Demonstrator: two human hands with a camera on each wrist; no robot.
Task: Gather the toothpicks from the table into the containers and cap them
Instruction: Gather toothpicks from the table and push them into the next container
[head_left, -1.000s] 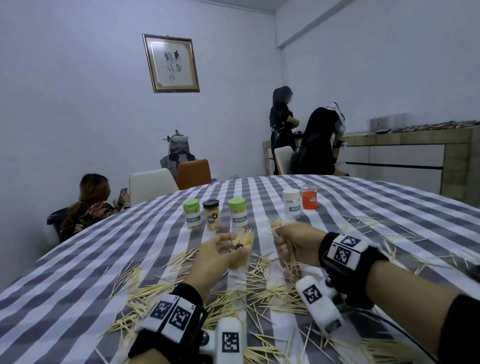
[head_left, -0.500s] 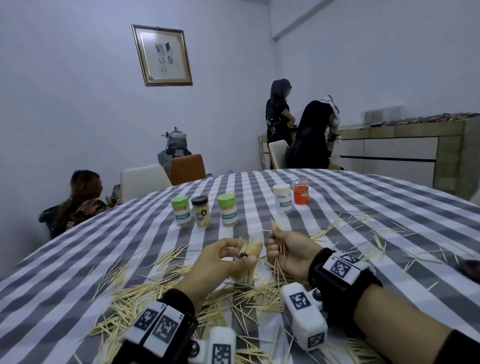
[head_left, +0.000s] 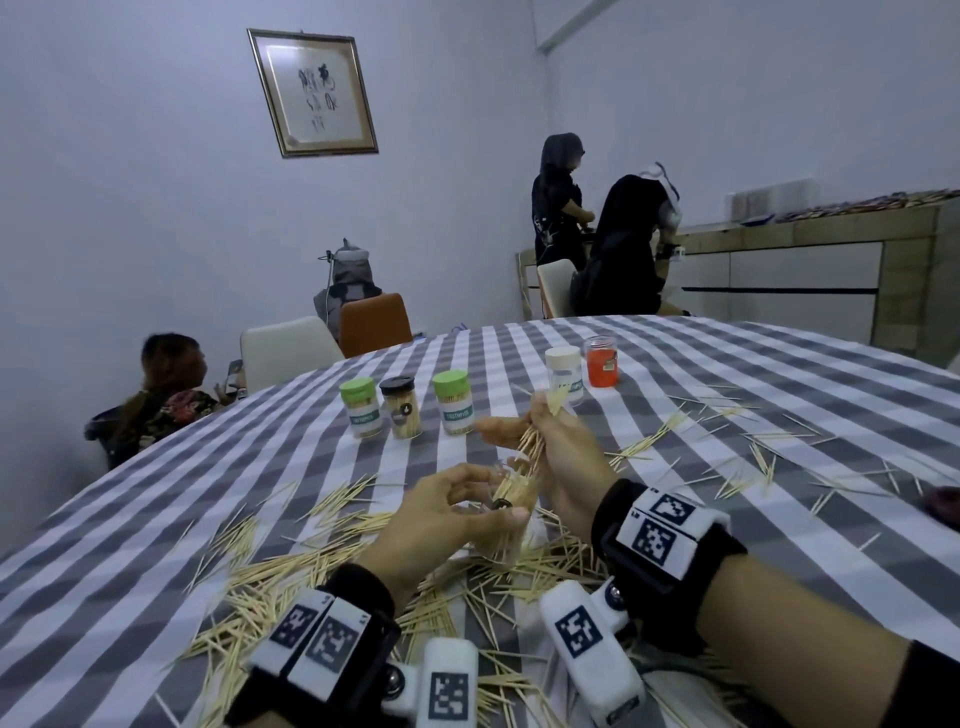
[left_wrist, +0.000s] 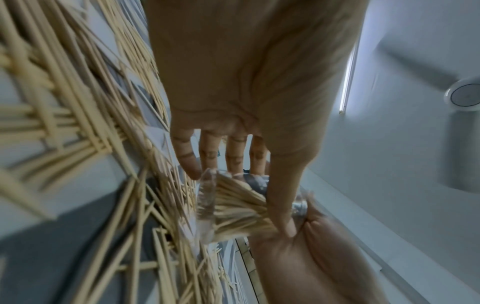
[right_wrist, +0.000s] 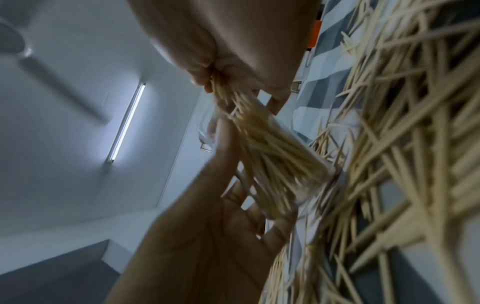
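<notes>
Head view: above a striped bench (head_left: 779, 395) littered with loose toothpicks (head_left: 291, 566), a left hand (head_left: 441, 525) cradles a clear container (head_left: 511, 501), thumb and curled fingers (left_wrist: 235, 156) wrapped round its wall, its mouth tipped toward the right hand (head_left: 563, 457). That hand pinches a bundle of toothpicks (head_left: 532, 447), fingers closed tight round the upper half, lower tips already inside the container. The right wrist is raised above the container and cocked down; the left forearm lies low over the bench, palm turned inward.

Risks, judged from this: the bundle fans out below the pinch, so outer sticks could catch the rim and spill back onto the bench; an early release at this tilt could let them slide out. Five capped jars (head_left: 405, 408) stand beyond the container, clear of the hands.
</notes>
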